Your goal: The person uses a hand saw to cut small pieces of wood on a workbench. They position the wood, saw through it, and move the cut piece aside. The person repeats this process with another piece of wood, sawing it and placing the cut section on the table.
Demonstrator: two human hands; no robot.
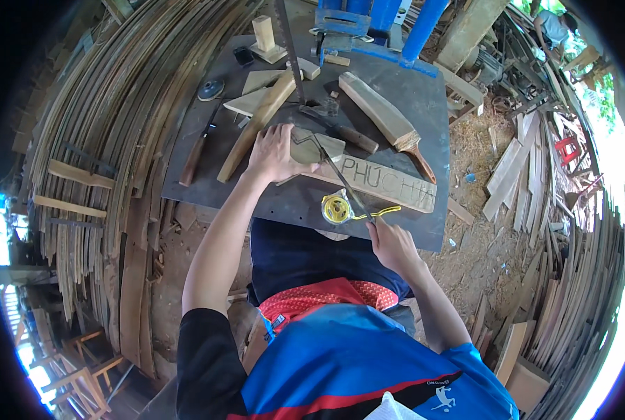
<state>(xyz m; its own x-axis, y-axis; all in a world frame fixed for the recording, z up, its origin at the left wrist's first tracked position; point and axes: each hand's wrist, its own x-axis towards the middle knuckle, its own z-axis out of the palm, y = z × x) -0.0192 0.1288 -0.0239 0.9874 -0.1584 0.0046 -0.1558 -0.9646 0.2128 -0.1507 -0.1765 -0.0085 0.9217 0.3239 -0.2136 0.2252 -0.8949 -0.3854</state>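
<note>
Pressing down at frame centre, the left hand (274, 155) lies flat, fingers spread, on a small wooden block (316, 149) atop the dark surface (410, 105).

- Right hand (391, 245), lower centre-right: grip closed around the handle end of a thin metal saw frame (337, 175), which runs diagonally up to the block.
- Yellow tape reel (336, 209): just beside the right hand, at the near edge of the surface.
- Lettered wooden plank (389, 183): right of the block, under the saw frame.
- Flat wooden bat-shaped piece (386, 119): upper right of the surface.
- Long wooden stick (256, 126): left of the left hand, tilted.
- Brown-handled chisel (195, 157): far left of the surface.
- Stacked wood strips (109, 119): left of frame.
</note>
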